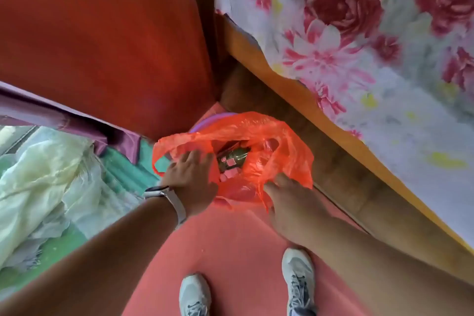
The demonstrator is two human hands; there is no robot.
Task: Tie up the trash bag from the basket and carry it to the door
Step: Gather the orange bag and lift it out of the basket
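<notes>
A thin orange-red trash bag sits in a purple basket, of which only a strip of rim shows at the back. The bag's mouth is open, showing a dark bottle and pink scraps inside. My left hand, with a watch on the wrist, lies on the bag's left edge with its fingers closed on the plastic. My right hand grips the bag's front right edge; its fingertips are hidden in the plastic.
A red wooden cabinet stands behind the basket. A bed with a flowered sheet and a wooden frame runs along the right. Pale crumpled cloth lies on the left. My two shoes stand on the pink floor.
</notes>
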